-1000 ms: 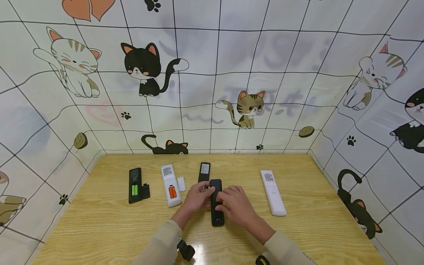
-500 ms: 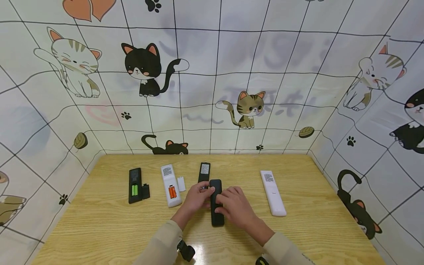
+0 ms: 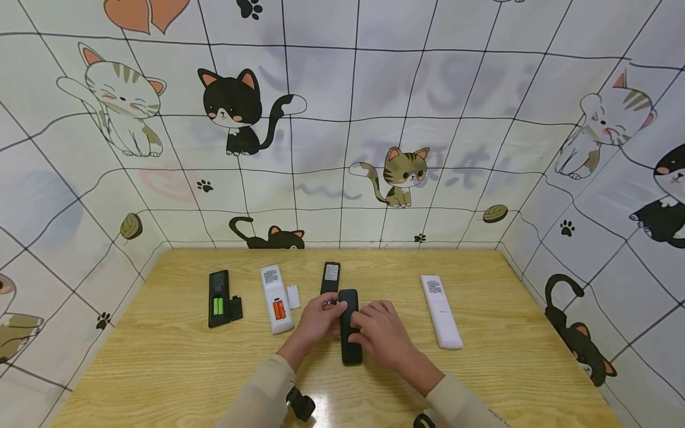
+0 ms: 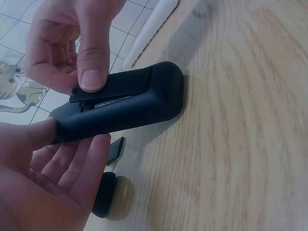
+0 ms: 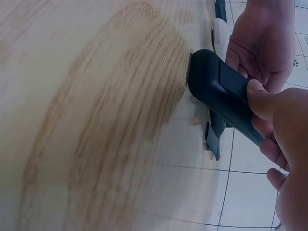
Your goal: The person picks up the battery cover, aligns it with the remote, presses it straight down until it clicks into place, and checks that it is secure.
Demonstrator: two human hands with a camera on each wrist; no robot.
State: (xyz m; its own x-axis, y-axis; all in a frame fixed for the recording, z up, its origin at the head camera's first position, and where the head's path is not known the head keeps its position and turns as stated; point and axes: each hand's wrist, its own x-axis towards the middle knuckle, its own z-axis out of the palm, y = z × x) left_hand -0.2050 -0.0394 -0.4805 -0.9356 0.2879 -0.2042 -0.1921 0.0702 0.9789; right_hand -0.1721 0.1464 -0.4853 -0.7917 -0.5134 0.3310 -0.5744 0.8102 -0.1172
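Left grip (image 3: 316,321) is closed round the far part of the black remote (image 3: 349,321), thumb to one side, fingers to the other. Right grip (image 3: 384,333) is drawn in tight: thumb on top of the battery cover (image 4: 126,82), a curled finger at its edge, and I've got a gap there! The cover tilts up at that end, a pale strip (image 4: 113,101) showing beneath. The remote is back-up over the middle of the surface (image 3: 497,368), between the two grips. Over to the left I see a dark handset (image 3: 217,282) with green batteries (image 3: 217,307), a loose black lid (image 3: 236,308) just beside it; next along, a white handset (image 3: 272,285) with orange batteries (image 3: 279,309) and a small white lid (image 3: 293,296). A labelled handset (image 3: 330,274) peeks out behind the left grip, and a second white handset (image 3: 441,312) lies off to the right.
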